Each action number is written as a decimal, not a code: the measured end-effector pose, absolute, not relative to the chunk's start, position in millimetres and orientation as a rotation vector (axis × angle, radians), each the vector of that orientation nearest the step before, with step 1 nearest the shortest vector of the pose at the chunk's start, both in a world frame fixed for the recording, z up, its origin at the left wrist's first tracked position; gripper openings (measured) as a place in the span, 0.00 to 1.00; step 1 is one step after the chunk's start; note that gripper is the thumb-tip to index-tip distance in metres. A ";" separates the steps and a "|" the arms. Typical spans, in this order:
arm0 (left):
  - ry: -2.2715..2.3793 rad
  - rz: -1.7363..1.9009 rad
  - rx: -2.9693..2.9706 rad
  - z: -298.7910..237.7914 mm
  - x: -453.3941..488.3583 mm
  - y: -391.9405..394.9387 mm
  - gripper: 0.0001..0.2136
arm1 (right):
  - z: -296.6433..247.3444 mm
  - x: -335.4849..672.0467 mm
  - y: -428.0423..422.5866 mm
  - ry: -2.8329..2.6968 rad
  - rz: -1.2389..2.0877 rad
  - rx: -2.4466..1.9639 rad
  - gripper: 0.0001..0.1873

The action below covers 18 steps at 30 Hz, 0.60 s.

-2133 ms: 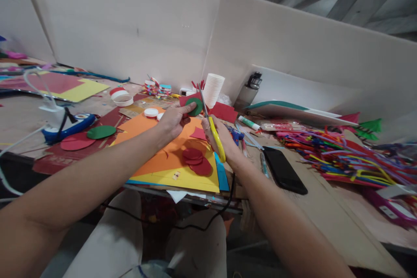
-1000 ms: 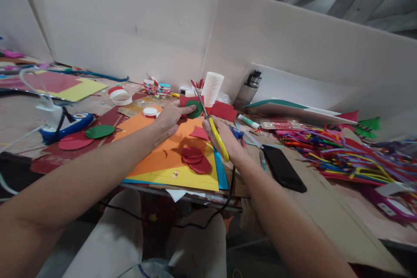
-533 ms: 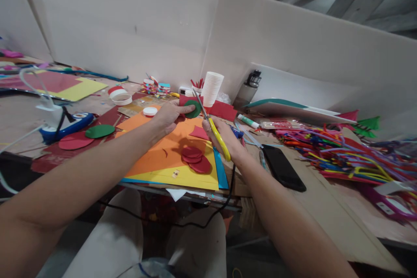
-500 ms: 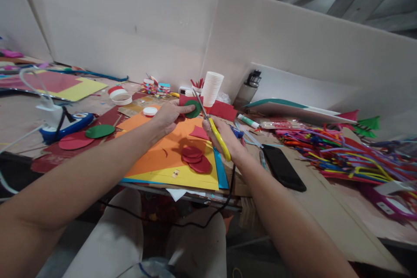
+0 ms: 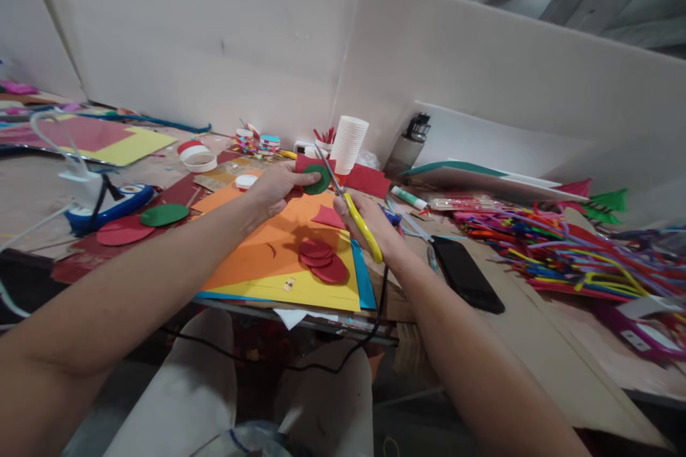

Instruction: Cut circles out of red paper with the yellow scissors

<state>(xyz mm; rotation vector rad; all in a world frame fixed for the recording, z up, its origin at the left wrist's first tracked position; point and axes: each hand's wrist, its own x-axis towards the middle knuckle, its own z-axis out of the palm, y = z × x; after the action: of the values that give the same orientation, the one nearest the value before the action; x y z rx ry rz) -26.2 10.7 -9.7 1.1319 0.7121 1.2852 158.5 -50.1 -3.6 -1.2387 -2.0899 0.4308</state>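
Between the thumb and fingers of my left hand (image 5: pixel 279 189) is a green paper circle (image 5: pixel 320 180), pressed against a piece of red paper (image 5: pixel 305 163) behind it. My right hand (image 5: pixel 372 218) grips yellow-handled scissors (image 5: pixel 361 225), their blades pointing up and away beside the right edge of the circle. Both hands are raised over orange paper (image 5: pixel 241 253). Several red paper circles (image 5: pixel 324 263) lie overlapping on the orange and yellow sheets below. A red scrap (image 5: pixel 329 216) rests near my right hand.
A stack of white paper cups (image 5: pixel 349 143) stands at the back. On the right are a black phone (image 5: pixel 466 275), a glue stick (image 5: pixel 410 196) and a heap of pipe cleaners (image 5: pixel 568 250). To the left sit a blue power strip (image 5: pixel 128 200) and larger green and red discs (image 5: pixel 165 214).
Hardly anything differs. The scissors' handles have shifted very slightly to the right with my right hand, while my left hand keeps the papers in nearly the same place.
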 end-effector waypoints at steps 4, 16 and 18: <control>0.703 1.264 1.146 -8.1 -28.3 11.0 0.14 | -2.9 159.0 -50.7 -2.104 0.433 -1.237 0.25; 0.685 1.195 1.193 -7.0 -37.1 15.5 0.13 | -4.2 160.2 -50.2 -2.117 0.449 -1.219 0.24; 0.687 1.192 1.189 -6.4 -36.9 15.0 0.13 | -4.9 160.1 -49.7 -2.106 0.471 -1.211 0.23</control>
<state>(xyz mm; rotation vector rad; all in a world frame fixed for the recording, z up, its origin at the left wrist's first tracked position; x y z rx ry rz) -36.9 15.0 -6.4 1.1891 0.6868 1.1923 160.1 -49.7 -4.9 -1.2108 -2.1061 0.4709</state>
